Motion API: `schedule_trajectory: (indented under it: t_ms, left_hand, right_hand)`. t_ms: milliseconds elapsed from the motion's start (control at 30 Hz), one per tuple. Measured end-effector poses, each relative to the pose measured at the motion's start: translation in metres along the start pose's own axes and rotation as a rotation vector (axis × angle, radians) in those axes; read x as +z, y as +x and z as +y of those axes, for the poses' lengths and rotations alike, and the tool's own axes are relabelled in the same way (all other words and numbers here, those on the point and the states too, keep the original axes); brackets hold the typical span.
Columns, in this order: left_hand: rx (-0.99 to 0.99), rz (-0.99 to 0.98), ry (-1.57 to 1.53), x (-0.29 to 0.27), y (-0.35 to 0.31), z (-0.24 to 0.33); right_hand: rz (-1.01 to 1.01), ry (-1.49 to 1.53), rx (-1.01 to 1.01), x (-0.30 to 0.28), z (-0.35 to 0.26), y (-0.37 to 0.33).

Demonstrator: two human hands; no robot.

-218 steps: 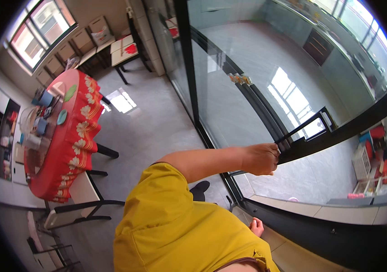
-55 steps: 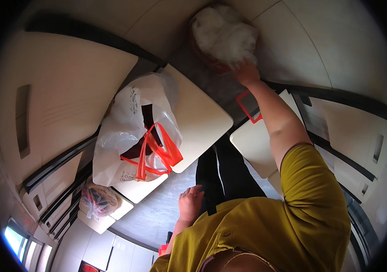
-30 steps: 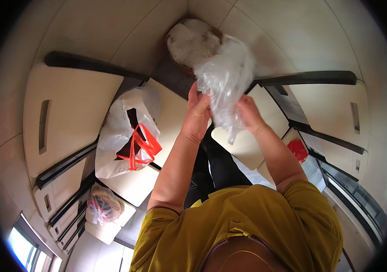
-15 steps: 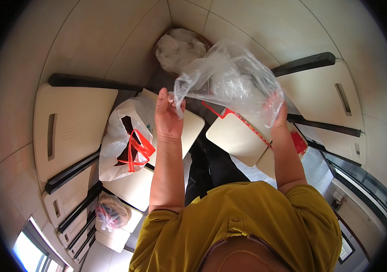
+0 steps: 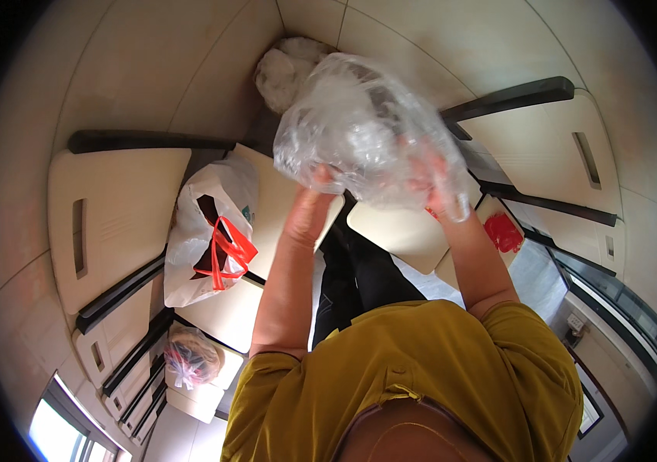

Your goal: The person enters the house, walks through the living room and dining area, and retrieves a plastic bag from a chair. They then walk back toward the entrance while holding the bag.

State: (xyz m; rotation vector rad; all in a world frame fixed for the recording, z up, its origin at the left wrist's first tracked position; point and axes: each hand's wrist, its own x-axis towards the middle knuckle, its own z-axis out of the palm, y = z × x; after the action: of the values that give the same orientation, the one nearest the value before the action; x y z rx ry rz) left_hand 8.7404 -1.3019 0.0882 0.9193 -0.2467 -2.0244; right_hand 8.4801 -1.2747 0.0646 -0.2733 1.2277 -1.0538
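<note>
A large crumpled clear plastic bag [image 5: 351, 131] is spread out in front of me between both hands. My left hand [image 5: 319, 183] is closed on its lower left edge, the fingers partly hidden by the film. My right hand [image 5: 430, 185] is at the bag's right side, with plastic lying over it. Its fingers are blurred, but the bag's edge drapes around them and the hand appears to hold it. Just behind the bag stands a round container heaped with clear plastic [image 5: 286, 73]. A sliver of red shows beside my right wrist.
Cream chairs with black arms line both sides, among them a left chair [image 5: 124, 223] and a right chair [image 5: 551, 146]. On a left seat sits a white bag with red handles [image 5: 190, 269]. A filled clear bag [image 5: 192, 358] lies farther back. A red item [image 5: 504, 232] rests at right.
The bag has moved toward the left and now covers more of both hands. My left hand has shifted right and turned, my right hand inward. The red strip below the bag is mostly hidden.
</note>
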Motion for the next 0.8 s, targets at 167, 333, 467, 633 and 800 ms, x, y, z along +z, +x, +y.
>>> schedule_trajectory:
  t_ms: [167, 333, 467, 633, 800]
  left_hand:
    - [-0.01, 0.106, 0.063, 0.025, 0.002, -0.017]
    - [0.093, 0.207, -0.233, -0.038, 0.012, -0.008]
    - [0.083, 0.07, -0.448, -0.132, 0.031, -0.016]
    - [0.265, 0.099, -0.332, -0.076, 0.012, 0.032]
    - [0.121, 0.143, 0.253, -0.036, 0.013, 0.012]
  right_hand:
    - [-0.221, -0.248, 0.019, 0.074, 0.044, -0.008]
    - [-0.189, -0.341, 0.138, 0.07, 0.065, -0.021]
    - [-0.088, -0.352, 0.28, 0.041, 0.048, -0.026]
    - [-0.014, -0.378, 0.14, -0.007, 0.051, -0.013]
    - [-0.301, -0.882, 0.055, 0.005, 0.063, -0.011]
